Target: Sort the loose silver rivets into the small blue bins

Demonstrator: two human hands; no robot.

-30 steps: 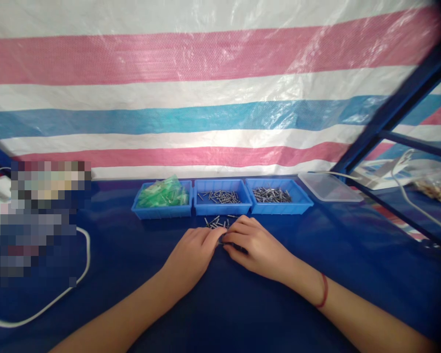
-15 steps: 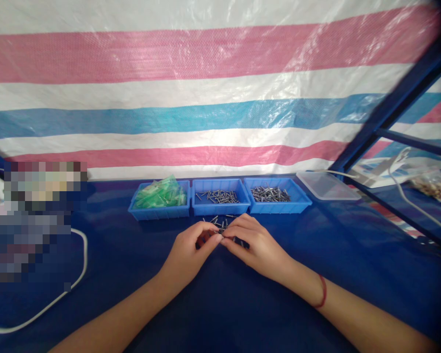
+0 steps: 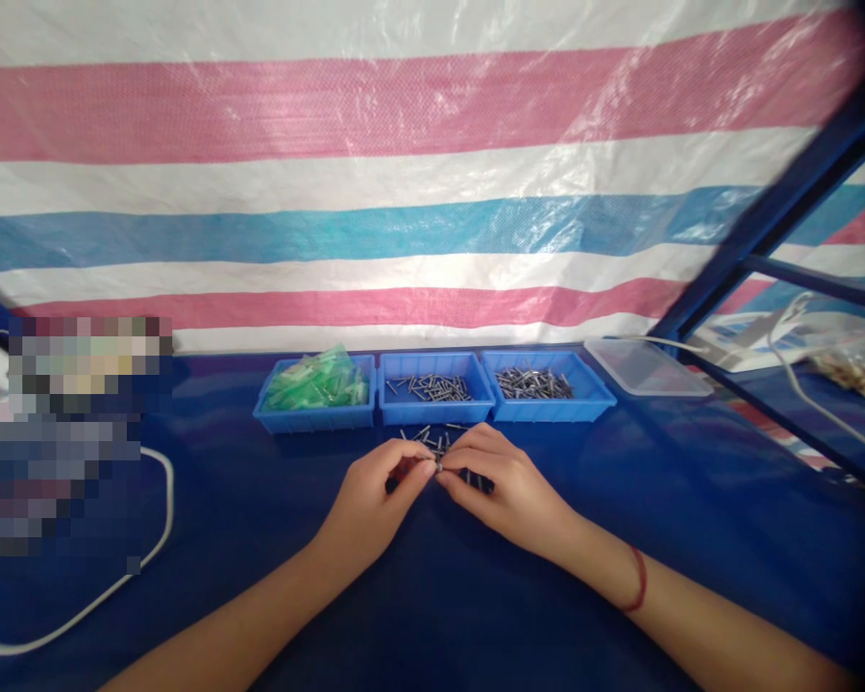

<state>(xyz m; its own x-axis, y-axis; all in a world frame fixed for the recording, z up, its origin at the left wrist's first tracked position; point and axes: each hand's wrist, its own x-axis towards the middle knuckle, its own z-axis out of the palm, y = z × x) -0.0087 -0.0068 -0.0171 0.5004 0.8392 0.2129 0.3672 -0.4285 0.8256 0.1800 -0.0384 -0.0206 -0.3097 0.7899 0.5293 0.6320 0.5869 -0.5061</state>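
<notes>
My left hand (image 3: 381, 485) and my right hand (image 3: 501, 481) meet fingertip to fingertip over the blue table. Thumb and forefinger are pinched together on each hand, around something small and metallic (image 3: 439, 467) that is too tiny to make out. Just behind the fingers, several loose screw-like metal pieces (image 3: 432, 440) lie on the table, partly hidden by my hands. Beyond them stand three blue bins: the left bin (image 3: 317, 420) holds green plastic packets (image 3: 321, 380), while the middle bin (image 3: 438, 413) and the right bin (image 3: 555, 410) hold metal pieces.
A clear plastic lid (image 3: 649, 367) lies right of the bins. A white cable (image 3: 167, 500) curves over the table (image 3: 259, 500) at the left, near blurred-out items. Blue metal framing (image 3: 785, 192) rises at the right, before a striped sheet (image 3: 404, 106).
Both hands stay pinched together in nearly the same place. The view has shifted very slightly, and a bit of metal now shows between the fingertips.
</notes>
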